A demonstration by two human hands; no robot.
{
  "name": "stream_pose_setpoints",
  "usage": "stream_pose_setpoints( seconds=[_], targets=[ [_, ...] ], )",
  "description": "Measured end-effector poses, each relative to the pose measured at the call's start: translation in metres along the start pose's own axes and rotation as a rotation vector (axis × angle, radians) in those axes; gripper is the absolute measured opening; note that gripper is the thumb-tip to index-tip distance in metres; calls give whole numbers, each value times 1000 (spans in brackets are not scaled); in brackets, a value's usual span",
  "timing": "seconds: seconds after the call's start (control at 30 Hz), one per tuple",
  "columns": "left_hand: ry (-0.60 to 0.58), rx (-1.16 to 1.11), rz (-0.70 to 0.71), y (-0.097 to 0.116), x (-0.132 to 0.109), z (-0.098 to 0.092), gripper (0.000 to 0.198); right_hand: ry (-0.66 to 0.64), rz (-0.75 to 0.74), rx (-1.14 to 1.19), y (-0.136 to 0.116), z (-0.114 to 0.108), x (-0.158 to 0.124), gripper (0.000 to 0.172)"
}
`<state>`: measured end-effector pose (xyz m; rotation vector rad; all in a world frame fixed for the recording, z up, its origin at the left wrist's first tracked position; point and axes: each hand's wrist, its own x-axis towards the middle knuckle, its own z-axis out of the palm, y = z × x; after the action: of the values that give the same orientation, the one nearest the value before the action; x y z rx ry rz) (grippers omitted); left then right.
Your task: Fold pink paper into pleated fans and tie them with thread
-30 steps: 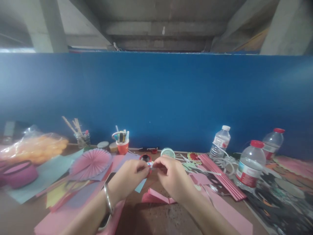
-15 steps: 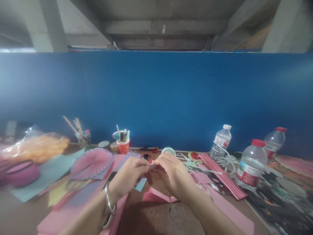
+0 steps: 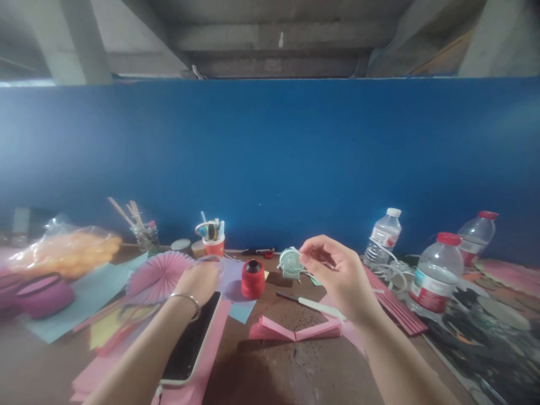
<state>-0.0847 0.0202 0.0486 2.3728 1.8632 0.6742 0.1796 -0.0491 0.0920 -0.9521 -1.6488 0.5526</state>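
Note:
My left hand (image 3: 198, 281) reaches forward over the pink and lilac papers, its fingers curled on a clear ring (image 3: 213, 260) like a tape roll. A metal bangle is on that wrist. My right hand (image 3: 340, 273) is raised over the table, thumb and forefinger pinched together near a small white desk fan (image 3: 290, 261); what they pinch is too small to name. Between my hands a red thread spool (image 3: 253, 278) stands upright. Below it lie a white-handled cutter (image 3: 314, 304) and a pleated pink paper strip (image 3: 295, 331).
A phone (image 3: 189, 343) lies on pink sheets by my left forearm. A pink paper rosette (image 3: 158, 273), a red pen cup (image 3: 214, 244), a glass of sticks (image 3: 141, 233) and a bag (image 3: 63, 253) are at the left. Three water bottles (image 3: 436, 273) stand right, before the blue partition (image 3: 270, 157).
My hands, held together at the centre, have parted. The left went left and forward to the clear ring, the right rose to the right. The red spool now stands uncovered.

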Motion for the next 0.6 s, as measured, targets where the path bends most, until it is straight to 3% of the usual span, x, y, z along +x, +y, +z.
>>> stream_pose_setpoints(
  seconds=[0.03,0.13,0.17,0.23,0.33,0.47,0.6],
  targets=[
    [-13,28,-10,-1,0,5,5,-6,16,7,1,1,1,5],
    [-80,44,40,13,-6,10,15,-14,43,31,2,-1,3,4],
    [-125,29,75,22,-11,11,18,-20,52,45,2,-1,4,4],
    [-323,-18,163,40,-21,15,30,-39,78,87,3,-2,5,4],
    [-441,-2,200,58,-34,31,44,-61,122,188,5,-1,7,6],
    [-534,125,154,61,-39,58,38,-68,171,429,10,2,8,9],
    [-588,120,163,57,-37,69,27,-30,236,681,15,5,11,14]
  ],
)
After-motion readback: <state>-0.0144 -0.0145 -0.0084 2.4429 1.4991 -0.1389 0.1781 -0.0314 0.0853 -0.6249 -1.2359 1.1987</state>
